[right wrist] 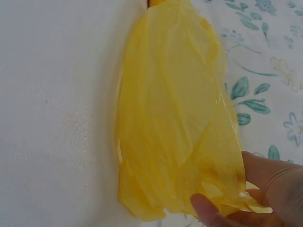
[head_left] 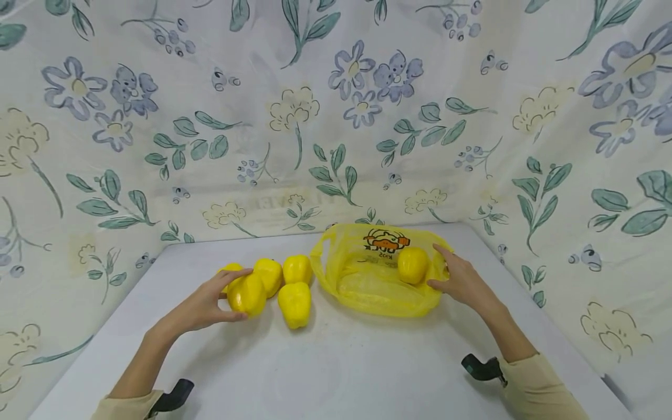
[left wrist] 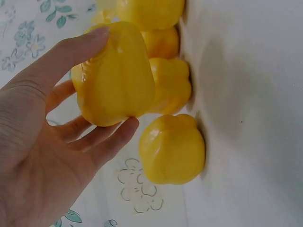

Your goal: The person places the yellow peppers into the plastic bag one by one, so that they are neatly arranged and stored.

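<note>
My left hand (head_left: 212, 300) grips a glossy yellow bell pepper (head_left: 247, 295) between thumb and fingers. In the left wrist view, that bell pepper (left wrist: 116, 75) shows up close, raised off the white table, with a lone pepper (left wrist: 173, 149) standing below it. Several more yellow peppers (head_left: 294, 304) cluster just right of and behind the hand. A thin yellow plastic bag (head_left: 362, 294) lies with its opening toward them. One pepper (head_left: 413, 265) shows inside, at the bag's right end. There my right hand (head_left: 464, 283) holds the gathered plastic, its thumb and fingers around it in the right wrist view.
The white table (head_left: 325, 373) runs up to a floral curtain (head_left: 294, 146) at the back and sides. Dark camera mounts stick out from both cuffs, the left mount (head_left: 175, 396) and the right mount (head_left: 480, 367), low over the table.
</note>
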`<state>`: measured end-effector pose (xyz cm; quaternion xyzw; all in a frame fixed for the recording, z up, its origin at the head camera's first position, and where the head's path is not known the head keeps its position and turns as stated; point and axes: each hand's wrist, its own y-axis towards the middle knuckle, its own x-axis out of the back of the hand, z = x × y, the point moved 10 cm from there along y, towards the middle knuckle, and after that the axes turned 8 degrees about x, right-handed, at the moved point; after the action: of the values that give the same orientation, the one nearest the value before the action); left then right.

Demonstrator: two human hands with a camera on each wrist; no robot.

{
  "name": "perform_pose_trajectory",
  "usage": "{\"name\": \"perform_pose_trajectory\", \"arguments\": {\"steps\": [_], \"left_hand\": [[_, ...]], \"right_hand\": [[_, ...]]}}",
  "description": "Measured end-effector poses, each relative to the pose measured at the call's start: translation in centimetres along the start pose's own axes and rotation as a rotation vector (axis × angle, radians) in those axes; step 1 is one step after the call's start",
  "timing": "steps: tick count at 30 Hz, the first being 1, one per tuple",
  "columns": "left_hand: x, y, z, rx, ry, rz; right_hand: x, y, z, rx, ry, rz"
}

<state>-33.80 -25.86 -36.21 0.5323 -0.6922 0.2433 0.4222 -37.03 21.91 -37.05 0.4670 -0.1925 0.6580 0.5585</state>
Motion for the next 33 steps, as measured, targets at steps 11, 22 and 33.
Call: {"name": "perform_pose_trajectory", "arguments": {"steps": [11, 22, 33], "left_hand": [[0.3, 1.1, -1.7, -0.022, -0.017, 0.0], [-0.8, 3.7, -6.0, -0.135, -0.076, 0.051], [-3.2, 6.7, -11.1, -0.224, -0.048, 0.124]], "right_hand": [[-0.1, -0.1, -0.2, 0.002, 0.004, -0.002], [0.1, -0.1, -0.1, -0.001, 0.004, -0.008], [0.3, 0.0, -0.1, -0.004, 0.009, -0.009]]}}
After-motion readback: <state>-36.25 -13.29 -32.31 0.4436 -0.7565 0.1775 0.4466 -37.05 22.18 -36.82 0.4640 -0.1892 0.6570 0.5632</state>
